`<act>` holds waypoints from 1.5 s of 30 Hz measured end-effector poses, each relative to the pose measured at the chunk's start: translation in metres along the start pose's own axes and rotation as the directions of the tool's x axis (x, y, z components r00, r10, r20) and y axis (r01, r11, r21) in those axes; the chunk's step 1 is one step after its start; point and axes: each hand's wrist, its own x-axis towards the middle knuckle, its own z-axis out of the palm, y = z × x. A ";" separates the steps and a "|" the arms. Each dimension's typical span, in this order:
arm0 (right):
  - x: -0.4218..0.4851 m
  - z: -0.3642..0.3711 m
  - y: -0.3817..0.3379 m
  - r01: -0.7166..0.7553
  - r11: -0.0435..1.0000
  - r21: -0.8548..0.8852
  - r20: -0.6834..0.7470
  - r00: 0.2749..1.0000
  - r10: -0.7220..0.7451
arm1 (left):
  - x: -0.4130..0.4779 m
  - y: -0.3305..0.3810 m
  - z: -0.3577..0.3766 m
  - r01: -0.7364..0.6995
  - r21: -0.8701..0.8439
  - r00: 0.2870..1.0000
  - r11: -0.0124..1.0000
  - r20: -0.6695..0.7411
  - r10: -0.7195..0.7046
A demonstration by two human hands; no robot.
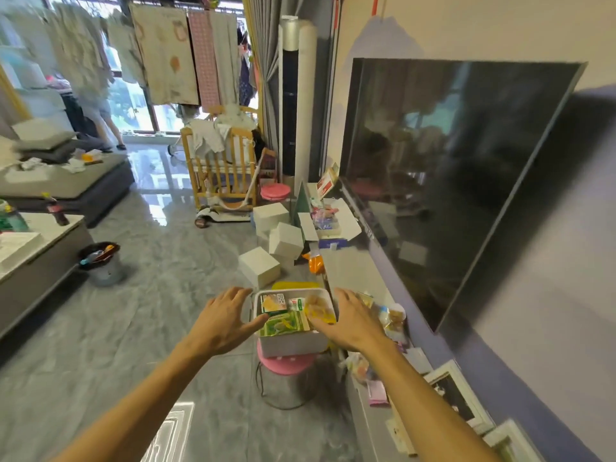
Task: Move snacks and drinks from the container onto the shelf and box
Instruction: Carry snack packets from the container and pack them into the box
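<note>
A white foam container [293, 343] sits on a pink stool [283, 363] beside the low TV shelf [353, 275]. Inside lie a green snack packet [285, 323], a green-and-white carton [275, 303] and a yellow snack bag [320, 310]. My left hand [226, 320] hovers at the container's left rim, fingers spread, thumb near the green packet. At the right rim my right hand [350, 320] is spread too, its thumb touching the yellow bag. Neither hand grips anything. An open white box [328, 221] with colourful packets stands farther along the shelf.
A big TV [450, 181] hangs over the shelf. Snack packets [393, 320] and picture frames [456, 395] lie on the near shelf, an orange bag [316, 261] farther on. White cartons [266, 261] clutter the floor ahead; a bin [103, 265] stands left by a low table.
</note>
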 end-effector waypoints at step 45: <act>0.558 0.463 0.120 0.414 0.868 -0.274 0.611 0.772 -0.175 | 0.319 -0.212 0.459 0.911 -0.217 0.405 0.351 0.634 -0.659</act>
